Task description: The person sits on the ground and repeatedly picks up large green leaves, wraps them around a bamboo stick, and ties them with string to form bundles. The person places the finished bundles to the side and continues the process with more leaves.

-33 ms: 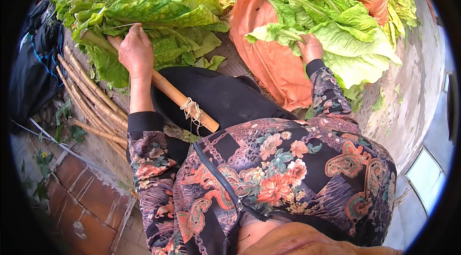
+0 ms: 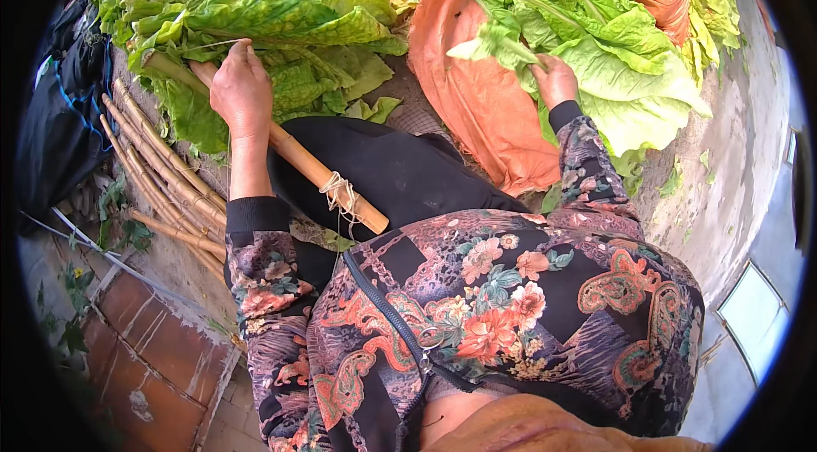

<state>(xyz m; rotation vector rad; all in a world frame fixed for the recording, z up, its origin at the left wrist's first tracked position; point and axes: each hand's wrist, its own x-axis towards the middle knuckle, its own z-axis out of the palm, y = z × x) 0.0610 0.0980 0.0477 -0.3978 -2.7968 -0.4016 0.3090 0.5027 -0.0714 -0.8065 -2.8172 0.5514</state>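
The bare right hand [image 2: 555,80], just short of two o'clock from the middle of the view, has shifted very slightly, and the pale green, ruffled leaf [image 2: 500,45] closed in its fingers has swung a little toward twelve o'clock, its near edge blurred. That leaf now shows at one o'clock, in front of the salmon-orange woven sack [image 2: 477,116] and well apart from the stout, tan bamboo pole [image 2: 313,168]. The bare left hand [image 2: 241,93], at ten o'clock, stays where it was: its fingertips pinch a thin, pale string [image 2: 217,45] drawn taut toward nine o'clock, while the hand lies over the pole; whether the hidden fingers also wrap it, I cannot tell. The pole slants down toward four o'clock from that hand, across the black-trousered leg [image 2: 374,154], its near end wound with loose cream twine [image 2: 339,193]. The broad, yellow-green leaf heap [image 2: 264,5] toward eleven o'clock looks unchanged. My reading is that the right hand does the active leaf handling while the left keeps tension; the held leaf has not yet reached the string.
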